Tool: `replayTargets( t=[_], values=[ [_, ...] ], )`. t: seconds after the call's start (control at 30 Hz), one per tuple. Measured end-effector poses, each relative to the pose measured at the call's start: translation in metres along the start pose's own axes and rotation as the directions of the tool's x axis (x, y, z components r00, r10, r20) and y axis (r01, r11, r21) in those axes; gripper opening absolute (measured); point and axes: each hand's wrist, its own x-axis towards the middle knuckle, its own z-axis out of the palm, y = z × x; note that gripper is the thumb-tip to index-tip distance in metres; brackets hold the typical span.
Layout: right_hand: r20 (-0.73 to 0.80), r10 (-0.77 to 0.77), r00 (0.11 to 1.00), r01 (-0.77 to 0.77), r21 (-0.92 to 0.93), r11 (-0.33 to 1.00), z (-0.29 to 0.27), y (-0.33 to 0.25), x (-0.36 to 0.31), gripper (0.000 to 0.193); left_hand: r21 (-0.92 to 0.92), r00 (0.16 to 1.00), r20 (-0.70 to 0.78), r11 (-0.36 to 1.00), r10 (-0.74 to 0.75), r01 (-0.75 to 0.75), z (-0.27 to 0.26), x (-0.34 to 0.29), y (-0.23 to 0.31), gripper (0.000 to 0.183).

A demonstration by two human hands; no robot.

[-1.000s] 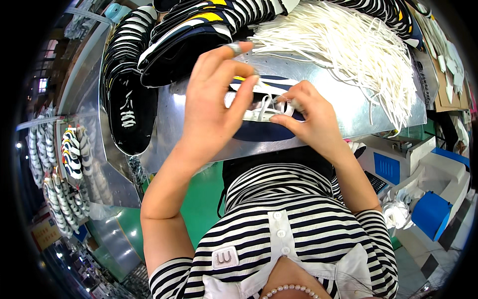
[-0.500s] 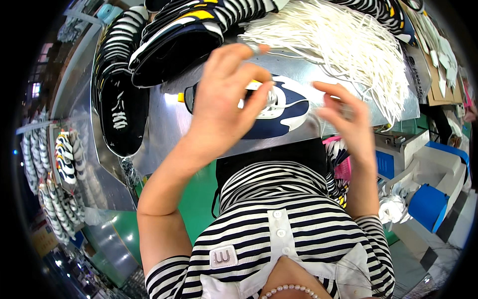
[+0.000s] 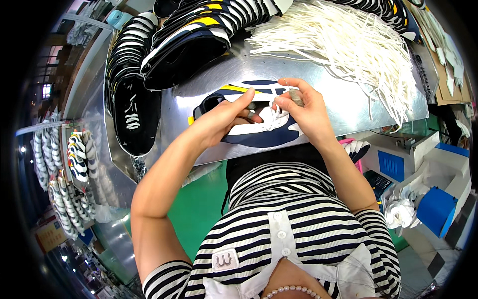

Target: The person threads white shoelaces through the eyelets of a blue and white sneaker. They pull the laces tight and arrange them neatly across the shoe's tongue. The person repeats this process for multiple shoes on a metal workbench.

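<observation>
I see the navy, white and yellow shoe (image 3: 264, 138) lying near the middle of the metal table (image 3: 172, 112), its toe to the right and its heel to the left. The left hand (image 3: 221, 121) reaches over its heel half, thumb extended toward the far side and spread from the fingers, which curl in at the shoe's opening; I cannot tell how firmly they press. At the lacing, the right hand (image 3: 309, 112) has its thumb bent in against the white lace (image 3: 273, 115) and its index finger stretched out beyond; I cannot tell whether the lace is pinched. A finger on each hand wears a greyish cover. Farther back on the right I have a heap of loose white laces (image 3: 343, 50); far left, a stack of similar shoes (image 3: 186, 52); at left, a black-lined row of shoes (image 3: 133, 112).
</observation>
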Motion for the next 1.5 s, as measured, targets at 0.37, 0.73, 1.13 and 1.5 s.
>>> replayTargets(
  t=[0.37, 0.73, 1.13, 1.5],
  values=[
    [0.07, -0.164, 0.984, 0.174, -0.561, 0.809, 0.0, 0.0, -0.008, 0.043, 0.215, 0.844, -0.375, 0.922, 0.383, -0.322, 0.041, 0.005, -0.019, 0.017],
    [0.167, -0.32, 0.933, 0.354, -0.596, 0.721, -0.012, -0.015, -0.026, 0.012, 0.188, 0.799, -0.392, 0.89, 0.455, -0.415, 0.046, -0.001, -0.026, 0.012],
    [0.389, -0.116, 0.914, 0.403, -0.837, 0.37, 0.001, -0.03, -0.004, 0.011, 0.126, 0.913, -0.18, 0.929, 0.365, -0.347, 0.037, -0.005, -0.033, 0.014],
    [0.165, -0.513, 0.842, 0.508, -0.56, 0.654, 0.0, 0.008, 0.012, 0.016, 0.107, 0.935, -0.319, 0.986, 0.158, -0.13, 0.038, 0.002, -0.01, 0.035]
  ],
)
